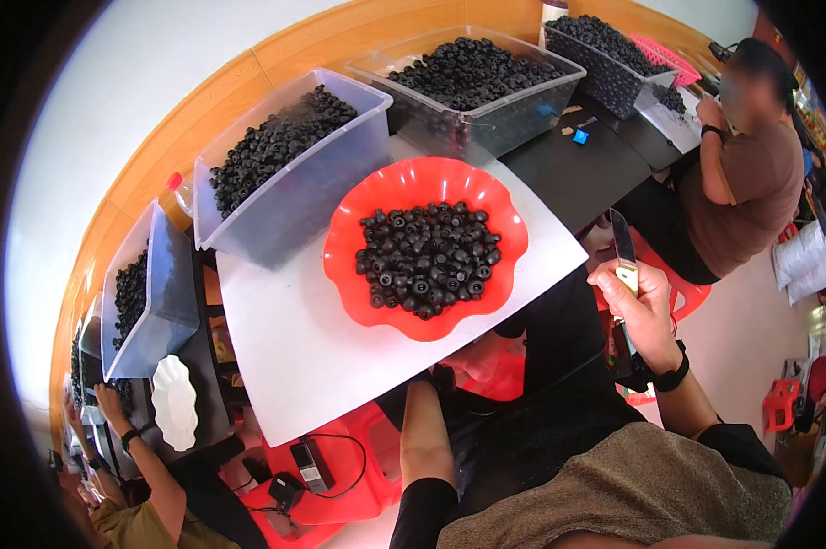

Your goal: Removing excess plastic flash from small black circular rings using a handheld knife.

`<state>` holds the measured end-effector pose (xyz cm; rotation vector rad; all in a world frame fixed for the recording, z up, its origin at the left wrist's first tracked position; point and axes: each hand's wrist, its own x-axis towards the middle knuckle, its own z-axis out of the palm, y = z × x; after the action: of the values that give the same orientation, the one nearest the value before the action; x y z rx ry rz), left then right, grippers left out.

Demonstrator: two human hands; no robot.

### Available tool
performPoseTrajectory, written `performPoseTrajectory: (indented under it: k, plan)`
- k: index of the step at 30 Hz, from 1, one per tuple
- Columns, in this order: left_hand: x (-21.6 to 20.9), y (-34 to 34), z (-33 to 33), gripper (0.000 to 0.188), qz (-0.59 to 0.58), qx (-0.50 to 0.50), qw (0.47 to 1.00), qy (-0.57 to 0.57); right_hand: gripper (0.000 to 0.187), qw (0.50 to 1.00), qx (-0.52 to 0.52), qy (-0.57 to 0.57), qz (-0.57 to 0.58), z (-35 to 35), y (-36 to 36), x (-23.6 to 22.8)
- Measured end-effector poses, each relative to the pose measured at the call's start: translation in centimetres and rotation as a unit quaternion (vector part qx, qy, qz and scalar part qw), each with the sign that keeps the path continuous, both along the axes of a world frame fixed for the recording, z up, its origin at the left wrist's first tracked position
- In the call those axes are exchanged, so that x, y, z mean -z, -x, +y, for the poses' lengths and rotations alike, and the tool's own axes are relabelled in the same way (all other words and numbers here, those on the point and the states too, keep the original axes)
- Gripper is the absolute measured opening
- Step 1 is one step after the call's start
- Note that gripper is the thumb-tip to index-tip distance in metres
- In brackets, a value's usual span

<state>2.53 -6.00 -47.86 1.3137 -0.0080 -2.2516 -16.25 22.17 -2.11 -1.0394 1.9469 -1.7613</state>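
Observation:
My right hand [646, 306] is closed around a knife [622, 242] with a pale handle, its blade pointing up, to the right of the white board [285, 366]. My left hand [472, 359] is low in the shade at the board's near edge; its fingers are too dark and hidden to make out. On the board sits a red bowl [342, 284] with a wavy rim. Many small, round black pieces [427, 256] with holes fill its middle. Neither hand touches the bowl.
Clear tubs [308, 174] of black pieces line the wall, another tub [514, 123] behind the bowl. A person [747, 183] sits at right; another person's arm [148, 467] shows at left. A white tray [174, 403] and a red stool [340, 503] bearing a device are lower left.

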Motion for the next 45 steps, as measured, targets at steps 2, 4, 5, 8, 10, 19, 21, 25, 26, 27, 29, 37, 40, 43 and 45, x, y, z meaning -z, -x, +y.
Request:
performPoseTrajectory:
  k: [2,4,5,8,10,19,21,25,26,27,29,37,40,43,45]
  plan:
    - [-0.2,0.1,-0.1,0.026,0.001,-0.003,1.0,-0.002,0.019,1.0,-0.012,0.014,-0.009,-0.3,0.0,-0.2]
    - [-0.4,0.2,-0.2,0.026,0.001,-0.002,1.0,0.0,0.019,1.0,-0.018,0.008,-0.009,-0.5,0.2,-0.5]
    - [-0.5,0.3,-0.3,0.027,0.001,-0.001,1.0,-0.001,0.02,0.999,-0.027,0.015,-0.021,-0.6,0.3,-0.6]
    - [-0.6,0.4,-0.4,0.027,0.001,0.003,1.0,0.007,0.02,0.999,-0.031,0.018,-0.006,-0.8,0.2,-0.6]
    - [-0.6,0.5,-0.5,0.027,-0.001,0.002,1.0,0.009,0.02,1.0,-0.028,0.01,-0.002,-0.8,0.2,-0.6]
    - [-0.4,0.5,-1.1,0.028,-0.007,0.013,1.0,0.013,0.02,1.0,-0.019,0.014,-0.005,-0.4,0.5,-0.4]
    - [-0.6,0.6,-1.1,0.028,-0.01,0.016,1.0,0.015,0.02,1.0,-0.018,0.017,-0.008,-0.4,0.6,-0.2]
    - [-0.9,0.5,-1.2,0.028,-0.01,0.018,1.0,0.02,0.021,1.0,-0.02,0.008,-0.014,-0.4,0.9,0.0]
    - [-1.0,0.4,-1.2,0.028,-0.011,0.021,0.999,0.022,0.021,0.999,-0.024,0.015,-0.025,-0.3,1.0,0.0]
    - [-1.0,0.3,-1.2,0.028,-0.014,0.025,0.999,0.026,0.022,0.999,-0.024,0.004,-0.024,-0.3,1.0,0.0]
    - [-1.1,0.1,-1.2,0.029,-0.018,0.028,0.999,0.033,0.022,0.998,-0.033,0.013,-0.047,-0.3,1.1,0.1]
    - [-1.7,-1.0,-1.2,0.029,-0.035,0.046,0.997,0.056,0.021,1.0,-0.021,0.013,-0.016,-0.5,1.8,0.6]
    - [-4.0,-1.9,-0.7,0.03,-0.061,0.109,0.986,0.115,0.02,0.999,-0.015,0.016,-0.025,-0.5,2.0,0.2]
    - [-10.0,-3.0,1.1,0.03,-0.14,0.287,0.902,0.292,0.018,0.998,-0.027,0.016,-0.048,-0.7,1.9,-0.3]
    - [-16.5,-3.7,3.2,0.03,-0.152,0.418,0.794,0.414,0.017,0.997,-0.046,0.033,-0.051,-1.4,1.9,-0.7]
